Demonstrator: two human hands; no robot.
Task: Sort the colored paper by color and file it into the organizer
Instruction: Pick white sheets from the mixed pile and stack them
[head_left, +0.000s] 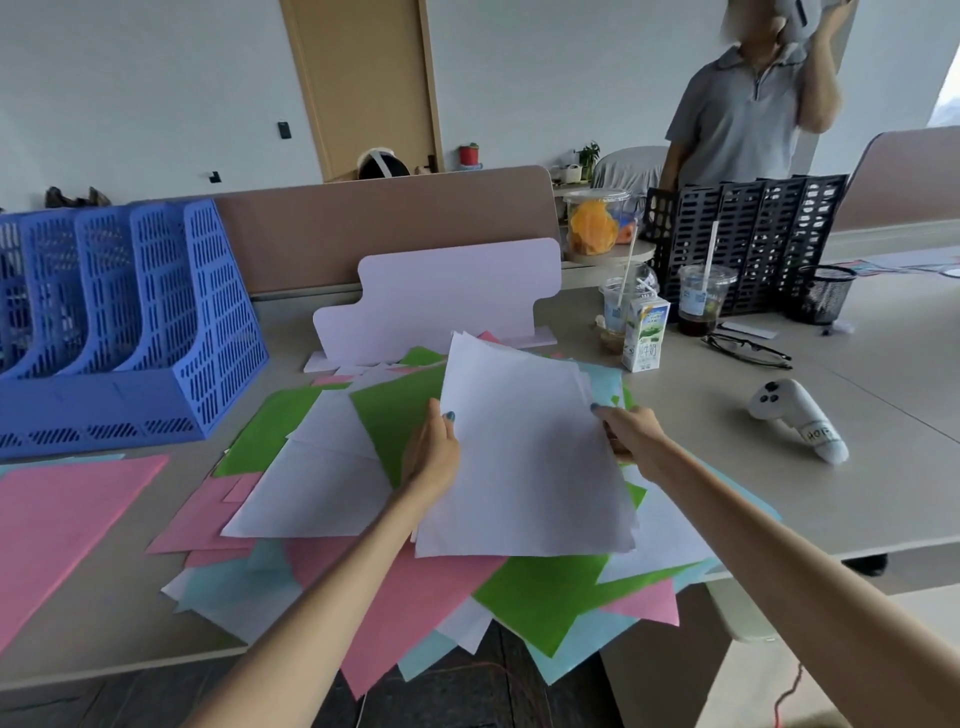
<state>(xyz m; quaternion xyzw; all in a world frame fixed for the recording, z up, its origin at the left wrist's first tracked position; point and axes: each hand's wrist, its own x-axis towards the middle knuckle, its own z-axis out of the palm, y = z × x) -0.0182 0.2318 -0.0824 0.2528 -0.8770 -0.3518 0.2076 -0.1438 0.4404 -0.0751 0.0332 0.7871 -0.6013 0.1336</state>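
Left grip (431, 452) and right grip (631, 434) each pinch an edge of the white paper stack (524, 467), held over mixed coloured sheets (545, 592) on the table (779, 493). Blue organizer (208, 338) at left.

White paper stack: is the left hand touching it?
Touching. The head view shows the left hand gripping the white paper stack at its left edge, thumb against the sheets.

Matt white paper sheets (524, 457) lie over matt coloured paper. At left, a perforated blue plastic organizer (156, 322). The tabletop (831, 499) looks smooth and beige.
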